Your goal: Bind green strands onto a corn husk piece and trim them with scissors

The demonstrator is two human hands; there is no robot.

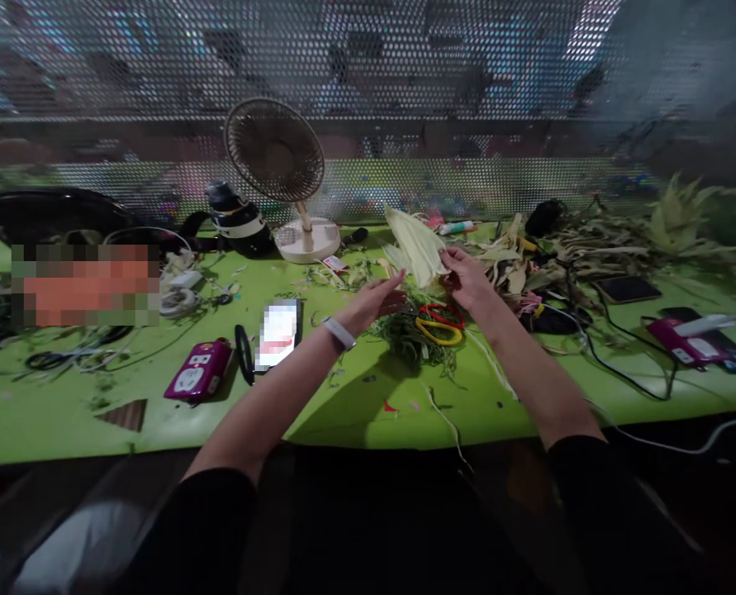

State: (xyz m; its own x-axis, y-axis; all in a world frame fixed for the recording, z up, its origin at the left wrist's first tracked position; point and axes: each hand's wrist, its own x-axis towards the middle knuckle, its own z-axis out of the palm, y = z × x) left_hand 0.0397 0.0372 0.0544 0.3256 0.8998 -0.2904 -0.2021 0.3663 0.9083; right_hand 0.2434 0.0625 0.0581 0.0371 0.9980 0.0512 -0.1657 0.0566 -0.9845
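Observation:
My right hand (465, 277) pinches the edge of a pale, cream-green corn husk (415, 241), which fans up and to the left above the table. My left hand (375, 301) is just below and left of the husk, fingers stretched out, with nothing visible in it. Under the hands lies a heap of dark green shredded plant bits (408, 340). Scissors with red and yellow handles (440, 332) rest on this heap; their blades are mostly hidden. A white band (340, 333) circles my left wrist.
A desk fan (274, 149) and a black bottle (237, 219) stand at the back. A lit phone (277, 335) and purple power strip (199, 372) lie left. Dried husks (609, 235), cables and another purple power strip (683, 340) are right. Perforated metal (405, 124) rises behind the green table (355, 413).

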